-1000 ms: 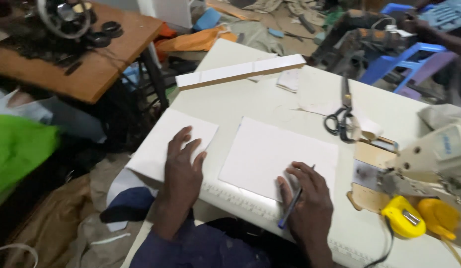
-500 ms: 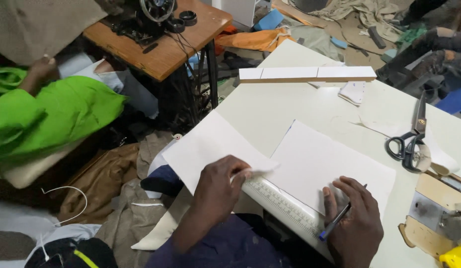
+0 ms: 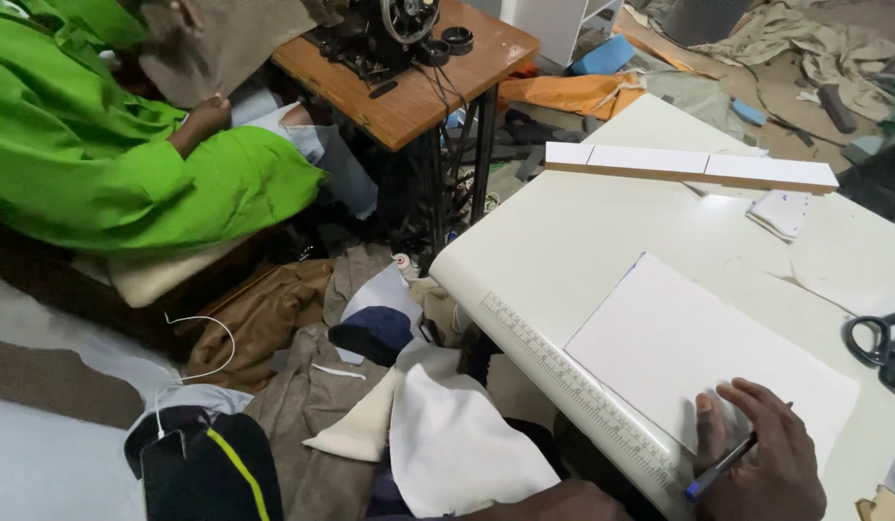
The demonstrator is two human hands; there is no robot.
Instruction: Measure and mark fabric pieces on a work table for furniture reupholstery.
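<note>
A blue pen (image 3: 719, 470) is gripped in the right hand (image 3: 771, 463), whose fingertips press the white paper sheet (image 3: 698, 352) flat on the table (image 3: 563, 232). The sheet (thin, light, floppy) is best lifted by an edge. The left hand is unseen.

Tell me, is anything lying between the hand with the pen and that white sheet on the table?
No, nothing visible. The right hand, holding a blue pen, rests with its fingers directly on the near edge of the white sheet. The scissors lie off to the right, clear of the sheet. The left hand is out of view.
</note>
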